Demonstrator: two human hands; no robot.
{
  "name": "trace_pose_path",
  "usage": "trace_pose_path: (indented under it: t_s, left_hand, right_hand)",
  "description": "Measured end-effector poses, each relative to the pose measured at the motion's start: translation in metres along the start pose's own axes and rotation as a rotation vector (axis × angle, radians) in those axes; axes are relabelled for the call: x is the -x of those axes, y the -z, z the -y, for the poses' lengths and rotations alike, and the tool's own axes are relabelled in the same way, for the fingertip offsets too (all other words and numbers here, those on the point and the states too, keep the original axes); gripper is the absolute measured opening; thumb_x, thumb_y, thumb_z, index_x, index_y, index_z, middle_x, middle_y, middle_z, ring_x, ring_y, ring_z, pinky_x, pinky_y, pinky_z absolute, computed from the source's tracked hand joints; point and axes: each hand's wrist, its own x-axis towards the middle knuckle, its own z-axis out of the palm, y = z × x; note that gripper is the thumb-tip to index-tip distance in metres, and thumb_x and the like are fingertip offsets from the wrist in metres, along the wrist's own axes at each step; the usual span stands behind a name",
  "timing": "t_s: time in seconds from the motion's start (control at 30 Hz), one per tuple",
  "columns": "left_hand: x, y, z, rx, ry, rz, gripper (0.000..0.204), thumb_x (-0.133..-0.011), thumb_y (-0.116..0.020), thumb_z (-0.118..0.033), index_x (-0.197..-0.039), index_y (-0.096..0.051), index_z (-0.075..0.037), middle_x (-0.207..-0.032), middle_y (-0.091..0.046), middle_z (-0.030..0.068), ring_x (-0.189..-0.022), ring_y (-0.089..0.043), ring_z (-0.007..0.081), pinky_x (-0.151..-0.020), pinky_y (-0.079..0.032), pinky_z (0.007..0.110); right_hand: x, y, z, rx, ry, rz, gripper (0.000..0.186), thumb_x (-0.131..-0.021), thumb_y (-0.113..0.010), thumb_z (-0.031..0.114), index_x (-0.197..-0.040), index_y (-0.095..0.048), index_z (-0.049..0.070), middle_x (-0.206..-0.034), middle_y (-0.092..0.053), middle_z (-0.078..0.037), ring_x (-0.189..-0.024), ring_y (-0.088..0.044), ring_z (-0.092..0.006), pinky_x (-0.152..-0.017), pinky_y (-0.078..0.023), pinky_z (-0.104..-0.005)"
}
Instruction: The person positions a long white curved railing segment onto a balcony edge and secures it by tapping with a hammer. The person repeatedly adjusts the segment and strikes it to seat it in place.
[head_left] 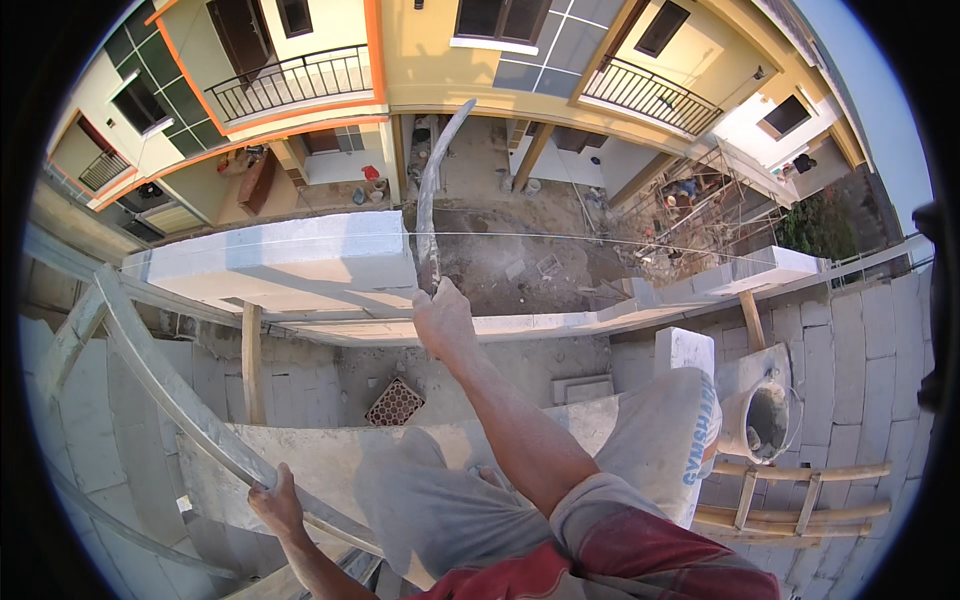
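Observation:
My right hand (445, 318) is stretched out ahead, above the low white block wall (330, 235). It is closed around the lower end of a long, narrow, dusty grey blade-like strip (428, 205), which points up and bends slightly at the far tip. Its exact kind cannot be made out. At lower left, my left hand (276, 500) is wrapped around a long pale scaffold rail (185, 400) that slants down beside my leg. My knees are bent over a plank platform (300, 445).
A thin string (540, 236) runs along the wall top. A mortar bucket (765, 420) hangs or stands at right, above a wooden ladder (800, 515). One white block (685, 350) stands by my knee. A perforated vent block (396, 402) lies below. Beyond the wall lies a drop to ground (500, 240).

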Motion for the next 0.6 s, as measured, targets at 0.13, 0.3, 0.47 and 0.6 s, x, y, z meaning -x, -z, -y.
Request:
trace_pose_path:
  t_s: [0.13,0.3,0.47,0.6]
  left_hand:
    - [0.003,0.0,-0.001,0.047,0.018,0.034,0.042,-0.076,-0.074,-0.024,-0.077,-0.062,0.016,-0.072,-0.065,0.0266,-0.064,-0.064,0.0388,-0.065,-0.049,0.046]
    - [0.002,-0.006,-0.002,0.096,-0.044,0.019,0.045,-0.075,-0.075,-0.026,-0.077,-0.062,0.017,-0.073,-0.064,0.0296,-0.066,-0.064,0.0428,-0.065,-0.05,0.047]
    - [0.008,-0.012,0.011,-0.058,-0.019,0.028,0.049,-0.075,-0.076,-0.029,-0.08,-0.062,0.018,-0.078,-0.063,0.0339,-0.076,-0.064,0.046,-0.073,-0.05,0.05]
    - [0.009,-0.015,0.015,-0.138,-0.033,0.036,0.05,-0.074,-0.076,-0.029,-0.08,-0.061,0.018,-0.082,-0.062,0.0361,-0.081,-0.063,0.0473,-0.076,-0.049,0.051]
  right_hand:
    - [-0.004,-0.001,-0.004,-0.201,0.031,-0.103,0.034,-0.085,-0.058,0.022,-0.099,-0.057,-0.009,-0.092,-0.065,-0.03,-0.092,-0.064,-0.0437,-0.082,-0.049,-0.0458]
    - [-0.008,-0.015,-0.011,0.037,-0.098,0.082,0.036,-0.085,-0.06,0.025,-0.096,-0.057,-0.009,-0.086,-0.065,-0.028,-0.085,-0.064,-0.0421,-0.08,-0.048,-0.0463]
    - [-0.015,0.0,-0.016,-0.155,0.094,-0.101,0.036,-0.084,-0.061,0.025,-0.097,-0.057,-0.008,-0.084,-0.065,-0.026,-0.083,-0.065,-0.0393,-0.08,-0.048,-0.0464]
    - [-0.004,-0.011,-0.013,-0.264,0.069,-0.183,0.036,-0.083,-0.06,0.024,-0.099,-0.058,-0.008,-0.085,-0.066,-0.027,-0.084,-0.065,-0.0409,-0.08,-0.049,-0.0466]
